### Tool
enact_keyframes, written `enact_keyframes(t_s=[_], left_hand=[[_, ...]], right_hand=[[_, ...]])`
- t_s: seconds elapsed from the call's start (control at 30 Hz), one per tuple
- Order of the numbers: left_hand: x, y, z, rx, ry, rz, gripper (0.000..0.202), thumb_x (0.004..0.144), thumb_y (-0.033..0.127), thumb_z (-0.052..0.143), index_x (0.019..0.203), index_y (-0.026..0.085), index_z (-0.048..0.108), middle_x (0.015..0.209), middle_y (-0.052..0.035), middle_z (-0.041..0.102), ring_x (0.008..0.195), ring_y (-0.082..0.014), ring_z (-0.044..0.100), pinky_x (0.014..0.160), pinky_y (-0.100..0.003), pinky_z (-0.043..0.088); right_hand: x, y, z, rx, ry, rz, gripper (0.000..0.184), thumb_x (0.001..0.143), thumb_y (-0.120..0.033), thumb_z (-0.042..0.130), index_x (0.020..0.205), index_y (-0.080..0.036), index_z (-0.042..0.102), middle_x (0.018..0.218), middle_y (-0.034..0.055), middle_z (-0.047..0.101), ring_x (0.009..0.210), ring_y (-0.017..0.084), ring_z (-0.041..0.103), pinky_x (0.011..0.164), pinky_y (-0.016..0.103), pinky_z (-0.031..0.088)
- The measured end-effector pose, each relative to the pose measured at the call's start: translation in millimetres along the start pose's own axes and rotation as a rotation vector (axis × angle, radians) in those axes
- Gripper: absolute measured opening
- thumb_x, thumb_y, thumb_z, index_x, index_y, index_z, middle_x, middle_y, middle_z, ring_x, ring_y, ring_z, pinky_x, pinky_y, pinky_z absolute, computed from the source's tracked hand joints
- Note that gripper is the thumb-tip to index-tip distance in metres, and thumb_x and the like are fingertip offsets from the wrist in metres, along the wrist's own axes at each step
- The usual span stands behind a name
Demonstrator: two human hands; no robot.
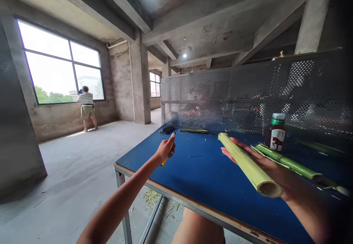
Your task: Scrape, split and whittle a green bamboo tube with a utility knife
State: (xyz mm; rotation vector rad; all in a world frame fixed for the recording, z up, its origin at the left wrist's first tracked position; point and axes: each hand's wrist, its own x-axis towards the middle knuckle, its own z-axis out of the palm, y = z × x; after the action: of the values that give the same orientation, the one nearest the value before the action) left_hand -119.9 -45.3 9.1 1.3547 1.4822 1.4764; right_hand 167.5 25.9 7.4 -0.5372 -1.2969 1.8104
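**Tube in one grip, tool in the other**

The right hand (275, 170) grasps a bamboo tube (248, 163) (green skin, hollow end) over the surface (193, 178), toward its front right corner — the left hand (165, 150) is clenched on a yellow tool (164, 161) near the front edge.

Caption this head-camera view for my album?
Left hand holds a yellow tool, right hand a bamboo tube, over a blue table.
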Motion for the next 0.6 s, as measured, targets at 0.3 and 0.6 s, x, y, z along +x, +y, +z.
enact_keyframes(t_s=[0.3, 0.6], left_hand=[[8, -20, -7.4, 0.018, 0.038, -0.077, 0.053, 0.071, 0.07, 0.031, 0.056, 0.019, 0.037, 0.042, 0.0052, 0.033, 0.033, -0.0055, 0.031, 0.036, -0.021, 0.026], [6, -15, 6.0, 0.469, -0.093, 0.143, 0.036, 0.072, 0.052, 0.049, 0.079, 0.021, 0.033, 0.053, 0.008, 0.039, 0.043, -0.0053, 0.033, 0.043, -0.019, 0.026]], right_hand=[[-4, 34, 8, -0.081, 0.14, -0.144, 0.044, 0.061, -0.033, 0.067, 0.103, -0.027, 0.054, 0.103, 0.0077, 0.062, 0.094, 0.023, 0.06, 0.075, 0.035, 0.052], [69, 6, 0, -0.439, 0.506, -0.157, 0.027, 0.065, -0.039, 0.059, 0.054, -0.019, 0.045, 0.033, -0.0062, 0.035, 0.03, 0.006, 0.031, 0.029, 0.019, 0.023]])
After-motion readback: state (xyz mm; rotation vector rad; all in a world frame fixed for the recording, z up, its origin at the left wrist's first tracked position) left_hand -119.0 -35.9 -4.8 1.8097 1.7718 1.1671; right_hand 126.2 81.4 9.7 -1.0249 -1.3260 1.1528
